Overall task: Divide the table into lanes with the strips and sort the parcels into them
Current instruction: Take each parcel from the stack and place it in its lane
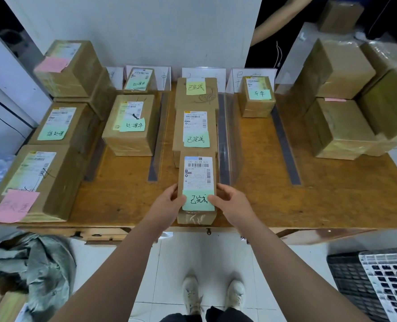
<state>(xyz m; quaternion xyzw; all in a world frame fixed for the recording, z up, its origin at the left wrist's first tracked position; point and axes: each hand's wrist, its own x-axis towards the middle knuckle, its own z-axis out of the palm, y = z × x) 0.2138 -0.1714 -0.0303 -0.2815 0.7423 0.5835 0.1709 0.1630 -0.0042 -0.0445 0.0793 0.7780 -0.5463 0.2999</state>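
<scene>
A narrow brown parcel with a white shipping label and a green note lies at the front of the middle lane. My left hand grips its left side and my right hand its right side. Behind it in the same lane sit two more green-noted parcels. Grey strips and clear dividers run front to back on the wooden table. The lane to the left holds two parcels. The lane on the right holds one small parcel.
Three large parcels with pink and green notes line the table's left edge. A stack of unsorted boxes fills the right end. Clear sign stands stand at the back. Another person's arm shows behind. A crate sits on the floor.
</scene>
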